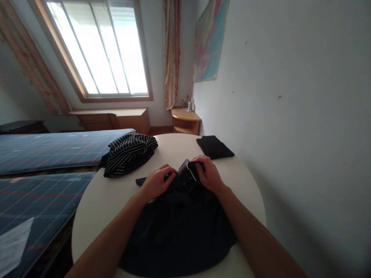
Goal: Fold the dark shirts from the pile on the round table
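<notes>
A dark navy shirt [179,235] lies spread on a round white table [92,216], its rounded hem toward me and its collar end away. My left hand [158,180] is closed on the cloth at the left of the collar, with thumb and fingers pinching it. At the right of the collar, my right hand [209,173] grips the fabric beside a white-edged strip. A small round button shows on the cloth between the hands. Parts of the collar are hidden under my fingers.
A rumpled black-and-white striped garment [131,150] lies at the table's left edge. Folded black cloth [215,147] sits at the back right. Plaid mattresses [52,150] stand at left, a white wall [304,135] at right. A paper sheet [14,247] rests on the nearer mattress.
</notes>
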A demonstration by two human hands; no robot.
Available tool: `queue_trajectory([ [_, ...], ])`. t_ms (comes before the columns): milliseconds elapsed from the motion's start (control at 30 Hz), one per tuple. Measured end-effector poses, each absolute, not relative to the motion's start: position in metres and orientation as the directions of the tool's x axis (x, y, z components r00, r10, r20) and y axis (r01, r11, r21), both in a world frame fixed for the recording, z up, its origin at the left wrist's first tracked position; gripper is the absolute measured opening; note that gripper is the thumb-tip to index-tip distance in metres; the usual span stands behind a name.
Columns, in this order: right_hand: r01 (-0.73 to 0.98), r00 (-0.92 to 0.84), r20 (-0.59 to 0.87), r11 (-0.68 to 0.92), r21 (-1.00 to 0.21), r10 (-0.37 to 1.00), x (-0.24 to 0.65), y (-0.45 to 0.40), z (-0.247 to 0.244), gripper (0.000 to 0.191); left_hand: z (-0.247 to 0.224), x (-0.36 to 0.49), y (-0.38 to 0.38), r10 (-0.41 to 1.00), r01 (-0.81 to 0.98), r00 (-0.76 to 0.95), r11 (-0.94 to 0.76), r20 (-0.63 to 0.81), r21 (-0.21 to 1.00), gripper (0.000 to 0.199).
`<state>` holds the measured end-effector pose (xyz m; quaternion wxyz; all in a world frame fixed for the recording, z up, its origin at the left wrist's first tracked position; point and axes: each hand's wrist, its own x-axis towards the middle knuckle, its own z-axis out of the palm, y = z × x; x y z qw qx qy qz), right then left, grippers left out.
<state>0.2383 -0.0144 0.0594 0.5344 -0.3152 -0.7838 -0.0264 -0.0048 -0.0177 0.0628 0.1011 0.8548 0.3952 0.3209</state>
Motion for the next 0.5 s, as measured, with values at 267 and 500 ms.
queue_trajectory([
  [267, 0.447, -0.216, 0.865, 0.834, -0.324, 0.452, 0.242, -0.014, 0.058, 0.022, 0.062, -0.005, -0.022, 0.739, 0.562, 0.543, -0.673, 0.399, 0.480, 0.017],
  [500, 0.445, -0.284, 0.865, 0.856, -0.263, 0.414, 0.243, -0.016, 0.060, 0.030, 0.065, -0.002, -0.028, 0.709, 0.580, 0.625, -0.701, 0.325, 0.414, 0.022],
])
